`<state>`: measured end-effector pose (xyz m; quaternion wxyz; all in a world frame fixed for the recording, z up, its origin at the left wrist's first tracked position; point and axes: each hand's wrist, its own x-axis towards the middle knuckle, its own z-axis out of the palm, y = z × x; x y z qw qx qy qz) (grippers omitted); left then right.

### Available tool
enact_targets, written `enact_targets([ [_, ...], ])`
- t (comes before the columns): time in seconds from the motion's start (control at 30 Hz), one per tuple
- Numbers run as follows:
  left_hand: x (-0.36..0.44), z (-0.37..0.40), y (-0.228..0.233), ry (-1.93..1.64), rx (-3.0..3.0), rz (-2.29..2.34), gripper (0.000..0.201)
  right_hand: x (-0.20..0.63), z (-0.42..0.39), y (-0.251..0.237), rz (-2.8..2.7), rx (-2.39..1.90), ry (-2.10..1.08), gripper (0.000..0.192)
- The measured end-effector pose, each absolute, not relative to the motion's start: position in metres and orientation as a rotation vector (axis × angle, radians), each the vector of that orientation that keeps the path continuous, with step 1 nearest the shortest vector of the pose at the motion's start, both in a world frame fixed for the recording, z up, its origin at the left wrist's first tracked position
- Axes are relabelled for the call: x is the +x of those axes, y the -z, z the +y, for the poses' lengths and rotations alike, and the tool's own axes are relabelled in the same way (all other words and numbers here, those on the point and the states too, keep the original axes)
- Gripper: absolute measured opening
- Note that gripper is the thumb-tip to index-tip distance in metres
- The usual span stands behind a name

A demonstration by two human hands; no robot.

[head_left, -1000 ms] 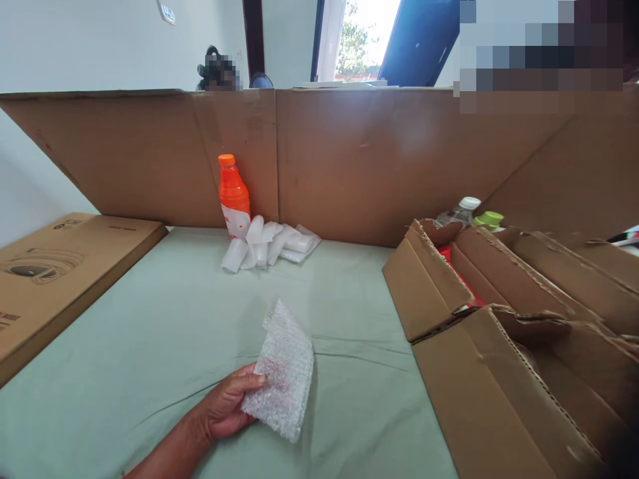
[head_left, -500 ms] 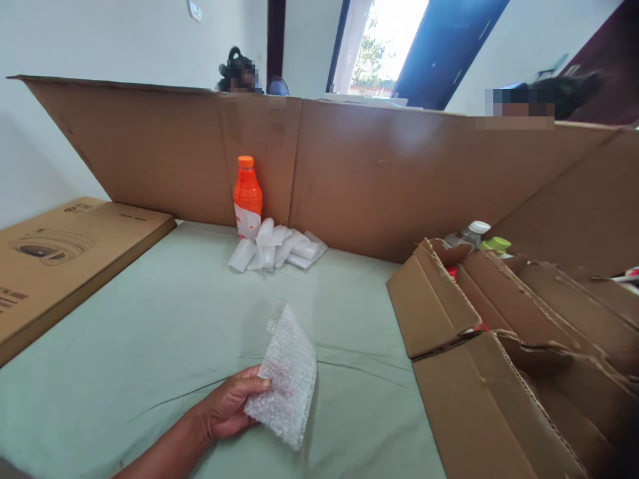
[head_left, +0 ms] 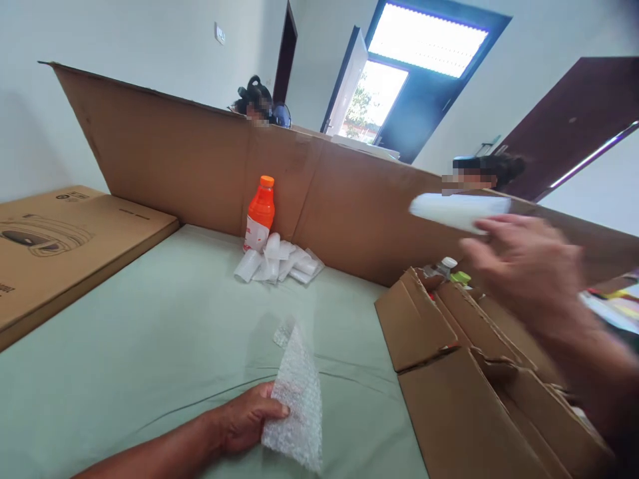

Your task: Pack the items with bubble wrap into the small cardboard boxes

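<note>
Near the front of the green cloth, my left hand [head_left: 254, 414] grips a bubble wrap bag [head_left: 297, 406] at its left side, thumb on top. On the right, my right hand [head_left: 522, 259] is raised above the cardboard boxes, blurred by motion. Its fingers are closed on the edge of a white, flat, elongated object [head_left: 449, 207] whose exact kind is unclear. Farther back stands an orange bottle [head_left: 260, 209] with a white label. Several clear plastic packets [head_left: 279, 259] lie in a pile at its foot.
Open cardboard boxes [head_left: 419, 319] line the right side, with bottle tops [head_left: 449, 262] showing behind them. A flat printed carton [head_left: 90, 229] lies at left. A tall cardboard panel [head_left: 174, 153] closes off the back; two people's heads show beyond it.
My right hand has come into view from the right, holding the white flat object. My left hand keeps its grip on the bubble wrap bag. The camera view has tilted.
</note>
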<state>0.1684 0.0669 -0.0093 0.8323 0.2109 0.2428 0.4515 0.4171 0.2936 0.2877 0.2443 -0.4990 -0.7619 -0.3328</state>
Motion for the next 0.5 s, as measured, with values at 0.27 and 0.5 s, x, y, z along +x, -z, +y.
enact_targets([
  [0.27, 0.173, 0.077, 0.016, -1.054, 0.368, 0.487, 0.044, 0.198, 0.313, -0.116, -2.255, -1.334, -0.037, 0.029],
  [0.5, 0.167, 0.077, 0.018, -1.094, 0.362, 0.544, 0.040, 0.240, 0.316, -0.032, -2.107, -1.281, -0.310, 0.027],
])
